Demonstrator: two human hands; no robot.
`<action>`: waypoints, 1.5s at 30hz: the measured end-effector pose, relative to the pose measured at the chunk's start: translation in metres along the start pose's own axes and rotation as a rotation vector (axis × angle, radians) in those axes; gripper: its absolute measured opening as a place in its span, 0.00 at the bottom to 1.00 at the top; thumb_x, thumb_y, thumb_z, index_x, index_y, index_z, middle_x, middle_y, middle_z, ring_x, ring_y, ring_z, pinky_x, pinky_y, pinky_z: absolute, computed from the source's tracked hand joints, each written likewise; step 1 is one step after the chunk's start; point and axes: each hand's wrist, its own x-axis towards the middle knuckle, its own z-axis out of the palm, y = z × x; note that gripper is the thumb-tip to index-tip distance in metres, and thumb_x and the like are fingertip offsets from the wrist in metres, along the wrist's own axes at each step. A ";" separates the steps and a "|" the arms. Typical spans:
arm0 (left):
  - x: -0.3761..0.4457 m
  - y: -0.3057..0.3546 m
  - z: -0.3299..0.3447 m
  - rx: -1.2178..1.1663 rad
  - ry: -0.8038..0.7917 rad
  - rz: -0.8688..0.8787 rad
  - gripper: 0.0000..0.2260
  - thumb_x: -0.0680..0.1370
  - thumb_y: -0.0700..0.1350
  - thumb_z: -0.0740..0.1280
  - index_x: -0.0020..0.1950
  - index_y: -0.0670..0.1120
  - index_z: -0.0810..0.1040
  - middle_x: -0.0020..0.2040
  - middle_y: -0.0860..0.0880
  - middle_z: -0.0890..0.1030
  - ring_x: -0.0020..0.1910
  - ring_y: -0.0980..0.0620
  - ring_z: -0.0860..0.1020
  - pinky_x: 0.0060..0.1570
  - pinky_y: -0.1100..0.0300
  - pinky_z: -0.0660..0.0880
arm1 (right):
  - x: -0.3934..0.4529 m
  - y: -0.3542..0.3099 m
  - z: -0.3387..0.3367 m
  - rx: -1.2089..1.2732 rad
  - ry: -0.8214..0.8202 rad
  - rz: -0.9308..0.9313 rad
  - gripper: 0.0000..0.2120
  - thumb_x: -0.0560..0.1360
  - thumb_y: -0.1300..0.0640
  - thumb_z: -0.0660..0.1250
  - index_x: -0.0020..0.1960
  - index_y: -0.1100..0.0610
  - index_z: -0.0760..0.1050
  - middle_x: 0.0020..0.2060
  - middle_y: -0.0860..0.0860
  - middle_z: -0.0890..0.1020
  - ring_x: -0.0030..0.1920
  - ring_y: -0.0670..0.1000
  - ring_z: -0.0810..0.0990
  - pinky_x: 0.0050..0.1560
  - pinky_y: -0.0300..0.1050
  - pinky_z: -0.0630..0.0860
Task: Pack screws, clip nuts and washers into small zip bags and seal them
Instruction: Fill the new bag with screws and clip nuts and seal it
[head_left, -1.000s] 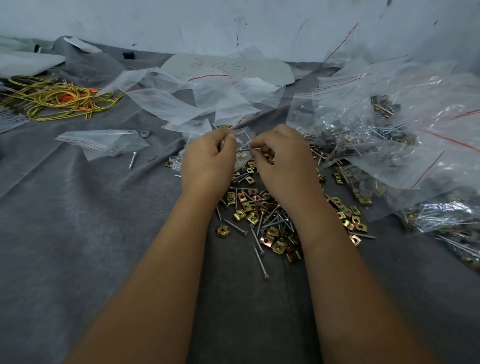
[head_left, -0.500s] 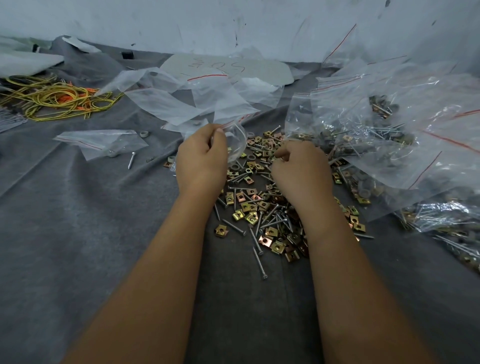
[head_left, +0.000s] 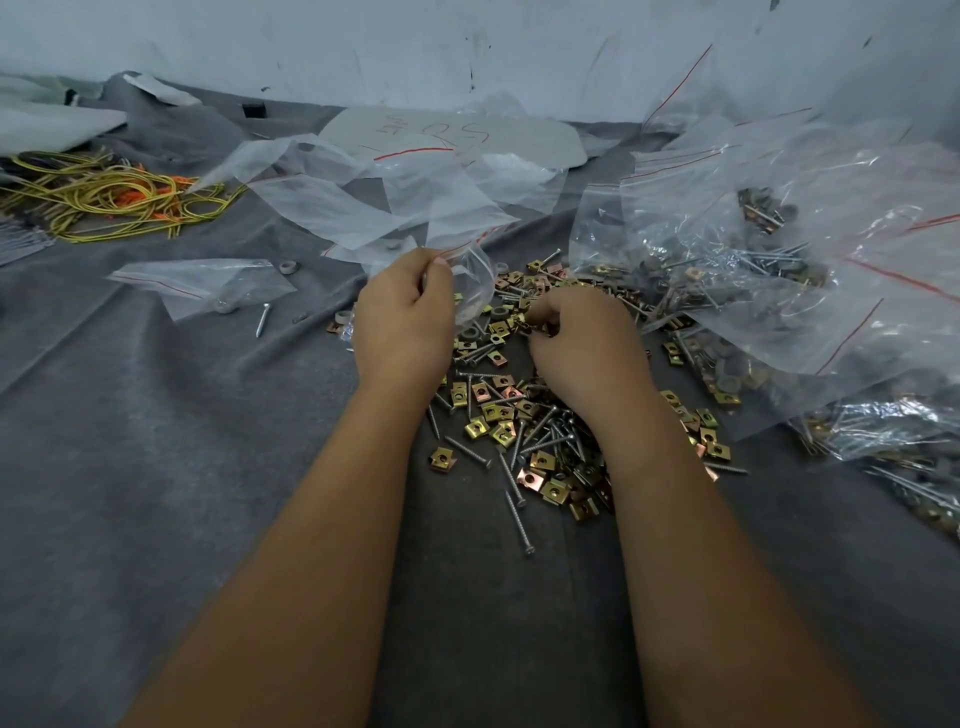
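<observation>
Filling step: left hand (head_left: 402, 317) pinches the small zip bag (head_left: 470, 283) by its mouth, right hand (head_left: 582, 343) fingers curled, pinching clip nuts (head_left: 506, 413) off the pile. Next — probably carry them over and drop them in; bag mouth needs holding open.

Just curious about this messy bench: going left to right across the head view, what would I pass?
Yellow wire bundle → lone zip bag → left hand pinching a small bag → right hand in loose hardware → filled zip bags.

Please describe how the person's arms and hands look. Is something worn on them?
Nothing is worn. The left hand and the right hand are bare, without gloves, rings or a watch. Both forearms are uncovered up to the picture's edge; no sleeve is visible.
</observation>
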 end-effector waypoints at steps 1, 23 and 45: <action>0.000 0.000 0.000 0.000 0.000 0.000 0.11 0.77 0.52 0.57 0.42 0.56 0.78 0.36 0.48 0.80 0.34 0.51 0.74 0.37 0.51 0.73 | 0.000 0.000 0.001 -0.008 0.009 -0.001 0.14 0.76 0.62 0.66 0.61 0.54 0.79 0.58 0.54 0.81 0.59 0.56 0.78 0.59 0.52 0.76; 0.002 -0.001 0.000 0.035 -0.043 0.012 0.12 0.79 0.48 0.58 0.38 0.60 0.75 0.38 0.48 0.81 0.35 0.52 0.76 0.37 0.53 0.73 | -0.001 -0.005 -0.005 0.211 0.195 -0.029 0.11 0.77 0.64 0.65 0.55 0.54 0.82 0.50 0.50 0.84 0.51 0.50 0.81 0.54 0.49 0.78; 0.001 -0.001 0.000 0.024 -0.071 0.003 0.14 0.76 0.51 0.57 0.44 0.49 0.81 0.32 0.46 0.78 0.30 0.53 0.70 0.33 0.56 0.66 | -0.008 -0.015 -0.004 0.262 0.161 -0.167 0.11 0.79 0.60 0.63 0.58 0.54 0.80 0.53 0.49 0.80 0.54 0.48 0.77 0.57 0.49 0.75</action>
